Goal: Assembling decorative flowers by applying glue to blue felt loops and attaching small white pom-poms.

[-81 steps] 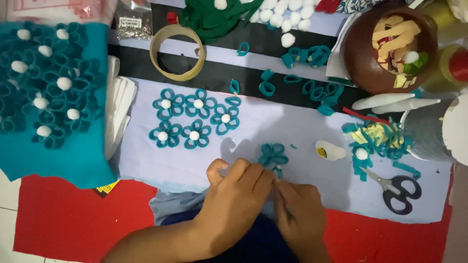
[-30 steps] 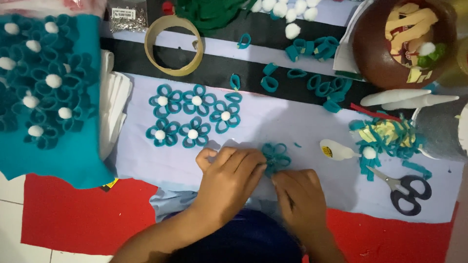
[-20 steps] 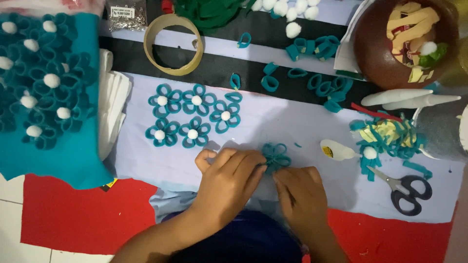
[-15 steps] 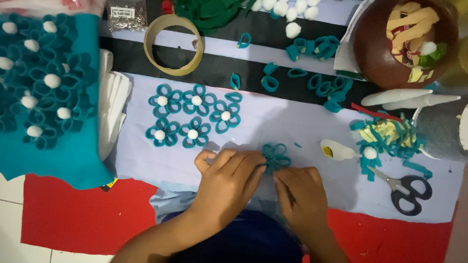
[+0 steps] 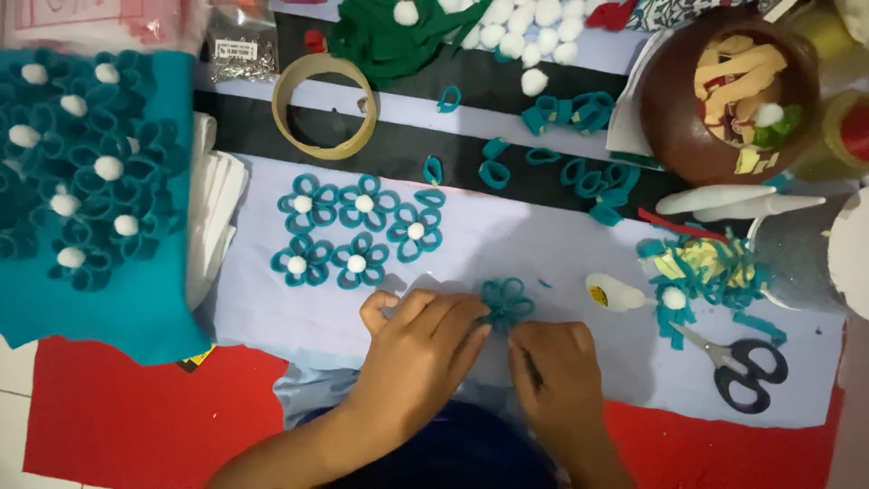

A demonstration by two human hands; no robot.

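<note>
**Head view: both hands on a teal felt flower**

Head view, nearest edge: a dark blue garment fills the bottom centre, with red cloth on either side.

1. Left hand: lies palm down on the pale lilac sheet, fingers bent, fingertips pressed against the left side of the flower.
2. Right hand: lies palm down just below the flower, fingers curled together, fingertips touching its lower edge. Whether either hand pinches a petal cannot be told.
3. Flower: teal felt, made of looped petals around a bare centre with no white ball. It lies flat on the lilac sheet, between the two sets of fingertips.

Further out:
- Scissors, black-handled, lie to the right, beside a heap of teal scraps.
- Five finished flowers, each with a white ball at the centre, lie to the upper left.
- Tape roll, loose teal loops and a brown bowl sit at the far edge.
</note>
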